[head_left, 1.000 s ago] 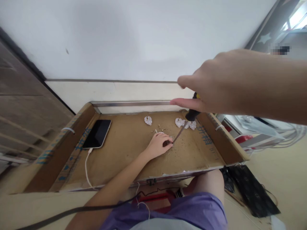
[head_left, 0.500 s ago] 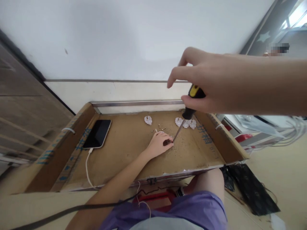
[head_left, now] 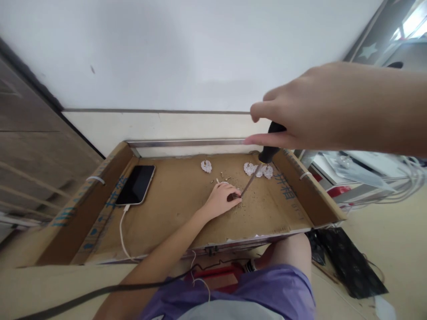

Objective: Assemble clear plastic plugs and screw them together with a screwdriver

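Observation:
My right hand (head_left: 290, 118) is wrapped round the black handle of a screwdriver (head_left: 269, 151), which leans with its metal shaft running down and to the left. The shaft's tip ends at the fingertips of my left hand (head_left: 222, 198). Those fingers are curled in a pinch on the cardboard, round a small whitish piece (head_left: 237, 194) that they mostly hide. Behind, a clear ridged plastic piece (head_left: 206, 166) with metal on top lies alone. Several similar plastic pieces (head_left: 267, 171) sit together at the right. Small brass-coloured parts (head_left: 228, 178) lie just beyond my left hand.
A cardboard tray (head_left: 167, 222) with raised side walls covers the work surface. On its left lies a phone (head_left: 136, 185) with a white cable (head_left: 122, 235). Dark specks dot the cardboard near my hands. A white wall (head_left: 150, 58) rises behind.
My right hand has shifted slightly right and rolled over, its fingers drawing in round the screwdriver handle. The tip stays at my left hand, which has hardly moved.

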Demonstrator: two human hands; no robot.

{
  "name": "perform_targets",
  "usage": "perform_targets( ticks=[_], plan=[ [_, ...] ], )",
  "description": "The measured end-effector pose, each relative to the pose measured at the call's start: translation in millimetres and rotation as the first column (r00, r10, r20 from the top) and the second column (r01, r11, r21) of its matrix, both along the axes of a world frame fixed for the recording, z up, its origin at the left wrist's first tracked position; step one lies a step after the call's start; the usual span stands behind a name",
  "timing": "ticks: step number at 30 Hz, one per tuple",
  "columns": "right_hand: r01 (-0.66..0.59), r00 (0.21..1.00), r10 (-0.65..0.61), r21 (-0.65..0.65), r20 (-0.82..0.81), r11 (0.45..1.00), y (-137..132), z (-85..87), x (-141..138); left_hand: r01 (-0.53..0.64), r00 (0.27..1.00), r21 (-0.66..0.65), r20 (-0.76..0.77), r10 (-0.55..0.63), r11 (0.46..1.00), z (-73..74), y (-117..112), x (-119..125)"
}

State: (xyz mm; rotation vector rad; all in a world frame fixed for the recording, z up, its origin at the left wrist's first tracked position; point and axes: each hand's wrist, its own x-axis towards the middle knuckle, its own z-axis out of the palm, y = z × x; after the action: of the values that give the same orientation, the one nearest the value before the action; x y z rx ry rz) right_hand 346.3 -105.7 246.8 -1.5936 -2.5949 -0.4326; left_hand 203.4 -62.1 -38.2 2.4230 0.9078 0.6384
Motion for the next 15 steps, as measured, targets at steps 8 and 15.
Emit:
perform_targets(
  ticks=[8, 15],
  plan=[
    [-0.159, 0.986, 0.16, 0.027, -0.048, 0.987, -0.7, -4.9, 4.8, -0.001, 1.0, -0.001, -0.007, 0.001, 1.0, 2.2, -0.9, -0.1],
    [0.26, 0.962, -0.254, -0.052, 0.096, 0.964, -4.5, 2.0, 0.5, 0.0, 1.0, -0.004, -0.005, 0.0, 1.0, 1.7, -0.6, -0.3]
  ],
)
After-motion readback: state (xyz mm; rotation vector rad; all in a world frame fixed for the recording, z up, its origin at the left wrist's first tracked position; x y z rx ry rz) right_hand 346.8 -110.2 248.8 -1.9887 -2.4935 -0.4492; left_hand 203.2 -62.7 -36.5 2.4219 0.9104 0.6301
